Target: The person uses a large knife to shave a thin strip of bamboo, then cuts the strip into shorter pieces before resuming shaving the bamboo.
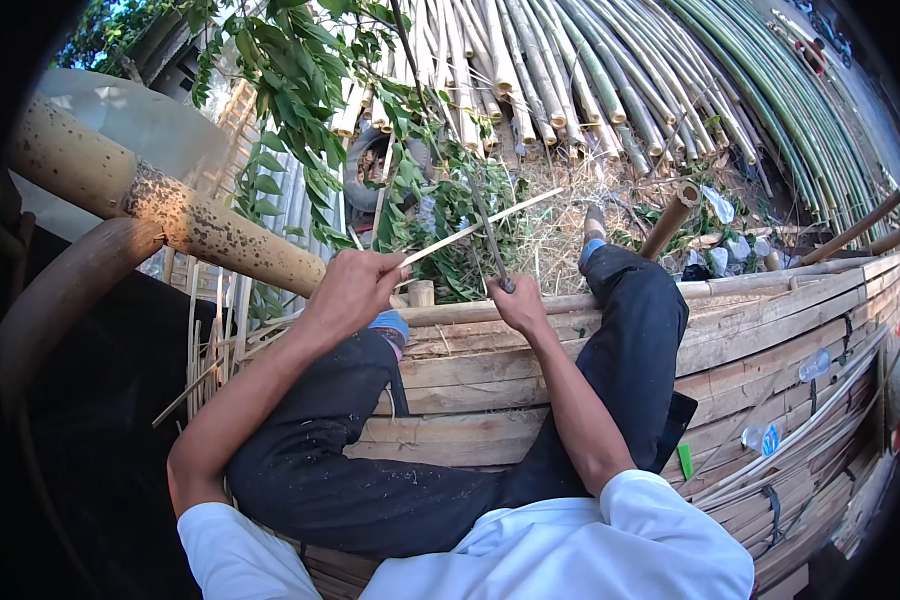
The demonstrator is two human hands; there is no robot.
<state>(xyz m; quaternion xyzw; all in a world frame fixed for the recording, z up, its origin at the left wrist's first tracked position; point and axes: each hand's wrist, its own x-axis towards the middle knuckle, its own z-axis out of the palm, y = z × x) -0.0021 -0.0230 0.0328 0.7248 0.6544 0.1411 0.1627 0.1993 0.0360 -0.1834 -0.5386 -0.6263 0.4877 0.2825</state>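
Note:
My left hand (355, 290) is closed around a thin pale bamboo strip (490, 221), which slants up and to the right beyond the fingers. My right hand (520, 304) grips a knife (491, 240) with a long, narrow dark blade pointing up and away from me. Blade and strip cross in this view, the crossing lying ahead of both hands. The knife's handle is mostly hidden in my right fist. Both hands are held out over the front edge of the bamboo bench (460, 345) where I sit, between my knees.
Many bamboo poles (590, 70) lie stacked ahead. Leafy branches (305, 110) hang at the front left, near an old tyre (370, 170). A thick bamboo pole (210, 220) slants along my left. Plastic bottles (762, 438) and a green object (685, 461) lie on the right.

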